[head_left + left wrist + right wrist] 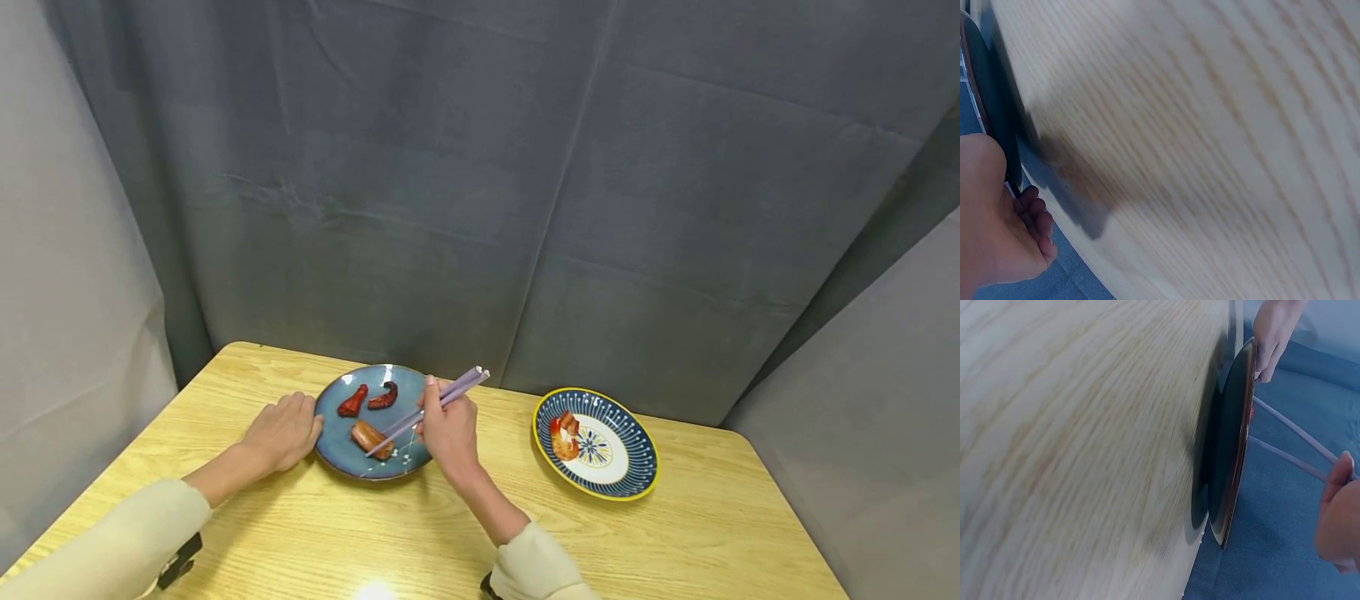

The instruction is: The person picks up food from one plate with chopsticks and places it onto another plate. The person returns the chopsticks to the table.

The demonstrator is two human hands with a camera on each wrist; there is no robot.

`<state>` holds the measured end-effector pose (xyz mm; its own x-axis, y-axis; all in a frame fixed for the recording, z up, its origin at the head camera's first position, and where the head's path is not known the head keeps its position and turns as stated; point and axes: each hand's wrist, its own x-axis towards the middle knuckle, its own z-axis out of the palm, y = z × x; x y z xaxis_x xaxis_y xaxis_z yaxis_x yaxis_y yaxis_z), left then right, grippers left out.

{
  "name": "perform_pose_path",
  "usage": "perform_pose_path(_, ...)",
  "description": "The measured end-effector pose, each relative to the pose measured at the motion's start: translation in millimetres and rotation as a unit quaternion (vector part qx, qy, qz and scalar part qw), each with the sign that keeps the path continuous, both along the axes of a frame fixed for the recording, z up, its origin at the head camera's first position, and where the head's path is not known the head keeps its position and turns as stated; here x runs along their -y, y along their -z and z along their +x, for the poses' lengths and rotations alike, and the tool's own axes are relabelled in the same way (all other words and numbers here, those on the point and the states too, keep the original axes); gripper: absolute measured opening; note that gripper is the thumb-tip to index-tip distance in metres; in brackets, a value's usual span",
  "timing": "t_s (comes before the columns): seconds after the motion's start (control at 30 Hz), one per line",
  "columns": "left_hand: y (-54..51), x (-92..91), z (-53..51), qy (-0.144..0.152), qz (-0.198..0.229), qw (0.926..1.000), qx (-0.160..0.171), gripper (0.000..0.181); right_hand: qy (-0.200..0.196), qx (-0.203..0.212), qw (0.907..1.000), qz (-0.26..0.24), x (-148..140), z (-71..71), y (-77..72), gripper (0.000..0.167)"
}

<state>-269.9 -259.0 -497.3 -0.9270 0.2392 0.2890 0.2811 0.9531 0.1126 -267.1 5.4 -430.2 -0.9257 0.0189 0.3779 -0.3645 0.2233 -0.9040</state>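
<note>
Dark grey curtain (pixel 480 167) hangs directly behind a wooden table (pixel 712 542), with paler curtains (pixel 67 292) at both sides. Two plates stand on the table, well apart.

Blue plate (pixel 337 456): on the left, bearing three pieces of food. Two dark red pieces (pixel 352 402) lie side by side, apart, toward the far rim. One larger brown piece (pixel 364 433) lies nearer the person.

Left hand (pixel 281 433): at the left rim of the blue plate. Thumb is placed on the rim; in the left wrist view the other fingers are together and curled at its outer edge, gripping it.

Right hand (pixel 452 429): above the right side of the blue plate, thumb and fingers clamped on a pair of purple chopsticks (pixel 467 383). Their shafts are spread, the lower one crossing over the brown piece. Whether the tips pinch it cannot be told.

Patterned plate (pixel 637 467): to the right, yellow-rimmed, blue and white inside. Orange-red food (pixel 564 442) lies on its left part.

Both arms wear cream sleeves (pixel 112 533); a dark strap (pixel 180 562) shows by the left one.
</note>
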Motion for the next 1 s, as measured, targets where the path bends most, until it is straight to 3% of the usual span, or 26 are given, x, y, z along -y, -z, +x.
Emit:
perform_pose_path(0.17,1.1,0.0,-1.0,0.001,-0.002,1.0000,-0.004,0.022,-0.001,-0.007,0.9999,-0.011,-8,-0.2,-4.1,0.042)
perform_pose_path(0.33,-6.3,-3.3,3.1,0.002,0.004,1.0000,-0.006,0.022,-0.010,-0.019,0.9998,-0.001,-16,-0.5,-10.1,0.043)
perform_pose_path(0.57,-11.6,-6.9,6.4,-0.005,0.008,1.0000,0.000,0.020,-0.034,0.008,0.9994,0.007,-17,-0.4,-8.6,0.040)
perform_pose_path(0.77,-13.6,-8.2,7.5,-0.012,0.007,0.9998,0.010,0.020,-0.049,0.046,0.9976,-0.020,-16,-5.8,-6.6,0.041)
perform_pose_path(1.0,-15.2,-8.6,9.1,-0.015,0.001,0.9996,0.025,0.022,-0.044,0.077,0.9953,-0.039,-15,-15.2,2.4,0.039)
